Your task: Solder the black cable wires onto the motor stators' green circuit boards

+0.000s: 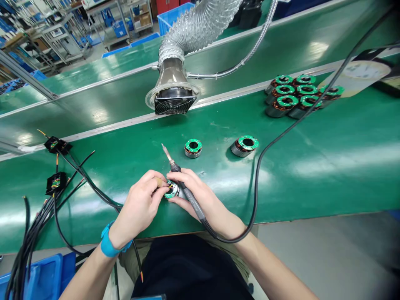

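Note:
My left hand (140, 204) pinches thin wires at a small motor stator with a green ring board (172, 189), which sits on the green bench near its front edge. My right hand (200, 196) steadies that stator from the right and also holds a soldering iron (178, 173), its tip pointing up and away to the left. The iron's black cord (259, 166) loops off my wrist and runs up to the right. A blue band (108, 243) is on my left wrist.
Two more stators (193, 148) (245, 146) lie just beyond my hands. Several stators (293, 96) are grouped at the back right. A fume extractor fan (173, 98) on a flexible duct faces me. Black cables with connectors (56, 183) lie at the left.

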`<state>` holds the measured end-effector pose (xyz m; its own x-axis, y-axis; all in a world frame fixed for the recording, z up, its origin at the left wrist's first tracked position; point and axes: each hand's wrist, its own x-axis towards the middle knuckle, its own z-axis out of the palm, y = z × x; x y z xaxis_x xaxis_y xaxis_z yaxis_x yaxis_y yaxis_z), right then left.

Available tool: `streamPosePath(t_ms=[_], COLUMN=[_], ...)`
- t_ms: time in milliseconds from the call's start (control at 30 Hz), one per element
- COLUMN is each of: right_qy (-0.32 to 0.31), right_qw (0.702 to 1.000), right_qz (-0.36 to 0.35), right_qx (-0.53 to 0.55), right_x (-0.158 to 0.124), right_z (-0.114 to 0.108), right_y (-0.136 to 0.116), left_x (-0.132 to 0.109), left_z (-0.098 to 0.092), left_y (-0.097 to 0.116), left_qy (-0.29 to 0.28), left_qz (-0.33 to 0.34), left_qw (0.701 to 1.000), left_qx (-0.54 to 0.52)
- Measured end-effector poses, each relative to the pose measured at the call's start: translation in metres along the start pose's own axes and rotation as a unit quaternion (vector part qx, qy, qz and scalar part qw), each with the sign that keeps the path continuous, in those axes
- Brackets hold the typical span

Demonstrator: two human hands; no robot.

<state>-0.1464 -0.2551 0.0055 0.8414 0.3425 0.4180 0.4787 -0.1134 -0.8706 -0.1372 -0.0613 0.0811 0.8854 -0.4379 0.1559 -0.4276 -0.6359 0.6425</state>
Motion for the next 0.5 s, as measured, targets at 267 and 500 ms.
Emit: streamPosePath(t_ms=[267, 500], right_qy=[0.087, 0.283], right_qw=[0.994, 0.948], right_qz=[-0.045, -0.108], right_qx=[-0.043, -0.101], right_x=[-0.006, -0.039], right_z=[0.0, -0.005], right_y=[-0.009, -0.027], left_x=[-0.018, -0.02], left_z=[0.024, 0.026], left_y=[-0.014, -0.014], left_qy=[0.099, 0.104], left_qz=[0.052, 0.06], left_qw=[0.99, 0.988], left_qx=[0.09, 0.094])
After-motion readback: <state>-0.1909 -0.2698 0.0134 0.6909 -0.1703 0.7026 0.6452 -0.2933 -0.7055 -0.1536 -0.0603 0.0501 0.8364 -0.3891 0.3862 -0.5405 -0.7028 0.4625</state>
